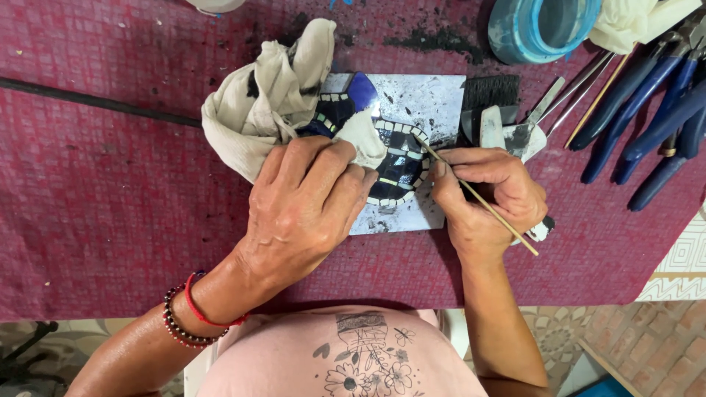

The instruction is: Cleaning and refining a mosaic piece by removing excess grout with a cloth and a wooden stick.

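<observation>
while your left hand [305, 202] presses down on the mosaic tile [403, 158], your right hand [489, 195] works at it with a thin wooden stick [482, 200]. your left fingers are close together, and they pinch a fold of the cream cloth [268, 103] against the tile. your right fingers are pressed together around the stick, like holding a pencil. the tip of the stick touches the pale rim of the dark blue pattern, right at its upper right edge.

the tile lies flat in the middle of the red worktop [110, 191], just in front of you. the rest of the cloth is bunched up on its top left corner. a black brush [491, 95] and a small metal scraper [533, 125] lie just beside the tile on the right. blue-handled pliers [647, 117] lie farther right, and a blue tub [540, 29] stands at the top.

it looks like you are in the cleaning step, picking dark grout out from the little pieces. i think the next move needs a light, slow push of the stick along the rim, so no piece pops loose. keep your left hand firm so the tile does not slide, and have the cloth ready to wipe off the crumbs.
</observation>
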